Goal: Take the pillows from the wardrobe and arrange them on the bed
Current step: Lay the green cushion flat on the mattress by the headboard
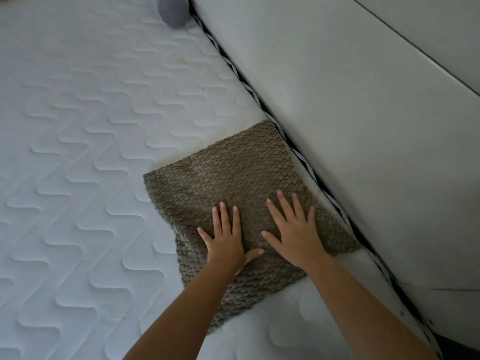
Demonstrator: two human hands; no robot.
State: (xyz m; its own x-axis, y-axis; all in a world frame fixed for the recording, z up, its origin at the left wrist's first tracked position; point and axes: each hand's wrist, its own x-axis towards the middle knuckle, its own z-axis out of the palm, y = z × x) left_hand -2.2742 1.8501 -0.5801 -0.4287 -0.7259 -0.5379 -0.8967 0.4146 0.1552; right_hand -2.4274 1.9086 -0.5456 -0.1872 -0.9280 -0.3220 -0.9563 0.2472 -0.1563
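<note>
Fingers (235,216) of both hands spread flat, grasping nothing, pressing brown knit pillow (233,183) lying diagonal beside mattress (78,152) edge, right hand (293,237) nearer the edge.

Pillow (233,183) flat on bed (78,152), against right edge; both hands on it; rounded item (172,10), possibly another cushion, far behind.

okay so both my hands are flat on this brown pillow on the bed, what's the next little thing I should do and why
Probably lift both hands off and go for another pillow. The brown pillow already lies flat on the mattress, one edge along the headboard, with your left hand and right hand spread open on it, gripping nothing.
</note>
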